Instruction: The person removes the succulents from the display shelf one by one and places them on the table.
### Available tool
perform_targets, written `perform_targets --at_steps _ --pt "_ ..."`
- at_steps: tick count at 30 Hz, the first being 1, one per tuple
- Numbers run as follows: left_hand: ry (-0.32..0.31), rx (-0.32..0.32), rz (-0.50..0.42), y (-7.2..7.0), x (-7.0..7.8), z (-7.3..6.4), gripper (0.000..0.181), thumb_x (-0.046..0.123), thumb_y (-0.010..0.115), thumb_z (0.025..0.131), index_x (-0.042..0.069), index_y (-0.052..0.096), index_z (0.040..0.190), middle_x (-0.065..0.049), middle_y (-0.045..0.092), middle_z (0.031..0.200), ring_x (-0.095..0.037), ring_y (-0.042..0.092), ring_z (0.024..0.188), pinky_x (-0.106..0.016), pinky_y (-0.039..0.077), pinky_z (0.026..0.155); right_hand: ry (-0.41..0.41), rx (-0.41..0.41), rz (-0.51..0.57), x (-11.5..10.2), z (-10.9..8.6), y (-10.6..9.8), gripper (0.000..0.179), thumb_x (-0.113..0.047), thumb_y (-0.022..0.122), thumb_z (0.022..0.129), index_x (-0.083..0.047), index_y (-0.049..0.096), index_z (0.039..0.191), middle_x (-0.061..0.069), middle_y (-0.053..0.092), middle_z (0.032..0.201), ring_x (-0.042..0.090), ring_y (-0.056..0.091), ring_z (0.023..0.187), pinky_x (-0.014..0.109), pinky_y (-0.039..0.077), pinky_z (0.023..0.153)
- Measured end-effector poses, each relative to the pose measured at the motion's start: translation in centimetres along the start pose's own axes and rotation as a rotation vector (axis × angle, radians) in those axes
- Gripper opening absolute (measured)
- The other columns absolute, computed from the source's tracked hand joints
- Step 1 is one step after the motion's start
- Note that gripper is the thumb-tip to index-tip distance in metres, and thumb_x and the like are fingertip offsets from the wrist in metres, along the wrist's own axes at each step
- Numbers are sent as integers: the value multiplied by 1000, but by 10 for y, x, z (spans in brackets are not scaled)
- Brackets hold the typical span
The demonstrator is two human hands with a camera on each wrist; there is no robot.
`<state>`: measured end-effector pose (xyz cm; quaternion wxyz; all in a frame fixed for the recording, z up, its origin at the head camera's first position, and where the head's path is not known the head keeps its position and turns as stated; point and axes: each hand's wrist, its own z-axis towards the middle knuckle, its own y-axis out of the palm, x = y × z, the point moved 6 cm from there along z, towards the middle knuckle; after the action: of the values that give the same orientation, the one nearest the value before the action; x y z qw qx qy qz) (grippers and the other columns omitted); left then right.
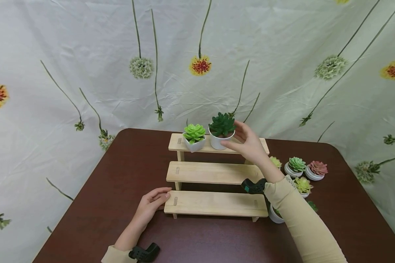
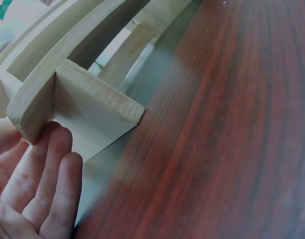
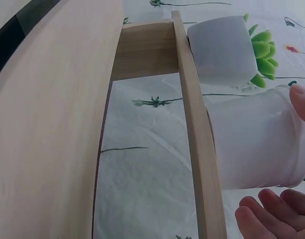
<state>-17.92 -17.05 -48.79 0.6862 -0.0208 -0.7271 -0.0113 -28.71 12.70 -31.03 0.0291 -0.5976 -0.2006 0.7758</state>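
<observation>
A three-tier wooden stand [image 1: 217, 172] is on the dark table. My left hand [image 1: 153, 200] holds the left end of its lowest board, and the left wrist view shows the fingers [image 2: 58, 184] under the board's edge. On the top board, my right hand [image 1: 248, 143] holds a dark green succulent in a round white pot [image 1: 218, 141], its thumb [image 3: 301, 102] at the rim and its other fingers along the side. The pot's base rests on the board. Left of it stands a bright green succulent [image 1: 194, 133] in an angular white pot [image 3: 221, 50].
Right of the stand, several small potted succulents are grouped, among them a red one [image 1: 317, 168], a mint-green one [image 1: 296, 165] and a yellow-green one [image 1: 303, 185]. The right sleeve [image 1: 303, 219] partly hides them. A flower-print cloth [image 1: 171, 91] hangs behind the table [image 1: 128, 164].
</observation>
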Motion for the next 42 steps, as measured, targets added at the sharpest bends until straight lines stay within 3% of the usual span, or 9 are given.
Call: perform_targets --at_steps 12,23,30,42 --pt "-5 7 0 0 0 1 35 15 64 90 -4 59 119 -15 66 102 -15 64 87 -30 54 72 2 58 2 0 4 6 76 -25 77 80 -9 36 142 11 50 131 23 50 120 32 40 99" --pt "-4 5 -1 0 0 1 36 15 64 90 -5 59 120 -14 67 102 -15 64 88 -29 54 73 0 90 27 1 0 4 74 -25 77 80 -9 38 141 11 52 128 23 52 116 33 43 97" --pt "-2 3 7 0 1 -1 37 16 64 90 -5 59 120 -15 66 103 -15 64 89 -29 53 74 20 112 41 4 -11 -7 74 -24 75 81 -9 36 143 12 51 130 24 50 119 33 40 99" --pt "5 2 -2 0 -1 1 36 16 63 91 -5 59 120 -13 67 102 -14 64 90 -29 54 74 19 178 -34 5 -34 -38 77 -30 74 82 -9 33 144 11 48 135 23 47 123 36 39 100"
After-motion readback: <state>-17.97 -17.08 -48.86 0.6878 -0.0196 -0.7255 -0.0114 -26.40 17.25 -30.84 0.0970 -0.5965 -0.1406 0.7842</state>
